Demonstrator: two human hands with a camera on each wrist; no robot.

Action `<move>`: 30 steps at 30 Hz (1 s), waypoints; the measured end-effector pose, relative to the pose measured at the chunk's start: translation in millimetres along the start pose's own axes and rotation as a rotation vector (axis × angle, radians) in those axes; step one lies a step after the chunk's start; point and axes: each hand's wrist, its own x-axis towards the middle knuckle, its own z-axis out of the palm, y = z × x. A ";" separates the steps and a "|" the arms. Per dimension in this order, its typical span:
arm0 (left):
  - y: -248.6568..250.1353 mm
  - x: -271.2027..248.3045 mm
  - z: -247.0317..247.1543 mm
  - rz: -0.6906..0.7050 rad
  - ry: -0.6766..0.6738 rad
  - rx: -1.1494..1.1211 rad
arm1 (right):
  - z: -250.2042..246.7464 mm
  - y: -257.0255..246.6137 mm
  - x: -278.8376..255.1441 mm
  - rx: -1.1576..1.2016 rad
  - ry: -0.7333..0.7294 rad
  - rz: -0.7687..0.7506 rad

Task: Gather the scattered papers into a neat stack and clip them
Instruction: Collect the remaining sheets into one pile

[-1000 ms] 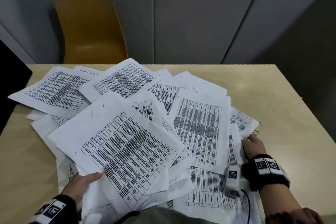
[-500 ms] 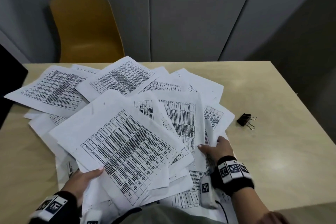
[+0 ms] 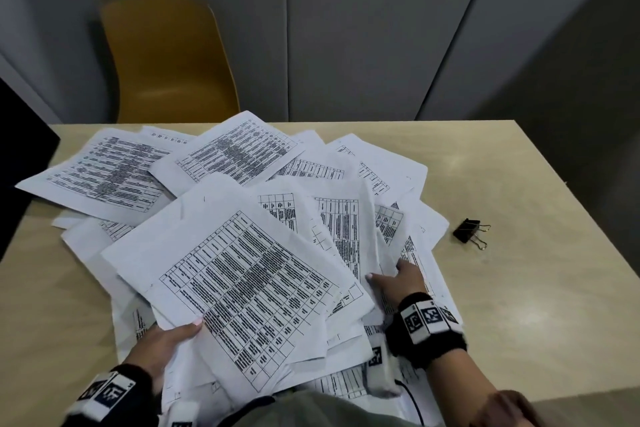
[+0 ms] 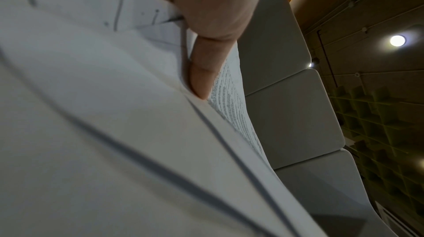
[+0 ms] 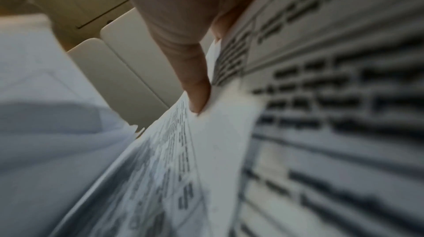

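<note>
step: gathering | right hand (image 3: 398,279) has swept in from the right, uncovering black binder clip (image 3: 467,229) on beige surface (image 3: 519,288) | both hands pinch loose white printed sheets (image 3: 249,281); left hand (image 3: 166,340) at near edge | clip reachable, stack unsquared

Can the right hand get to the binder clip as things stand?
Probably yes, once it lets go. The binder clip lies alone on bare table just beyond the right hand, nothing between, but that hand grips papers.

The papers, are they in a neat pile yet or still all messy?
Still messy. The papers lie fanned at many angles across the table, overlapping. The clip lies apart on the table, not on any sheet.
</note>
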 end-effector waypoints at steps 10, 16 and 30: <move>0.7 -0.1 2.6 0.053 0.002 0.026 | -34.3 1.9 10.1 0.233 -0.121 0.058; 3.3 -5.7 11.3 0.045 0.019 0.006 | -29.3 9.0 21.1 0.262 0.036 0.051; 2.0 2.8 3.9 -0.002 0.060 0.062 | -86.1 1.6 26.9 0.259 0.503 -0.049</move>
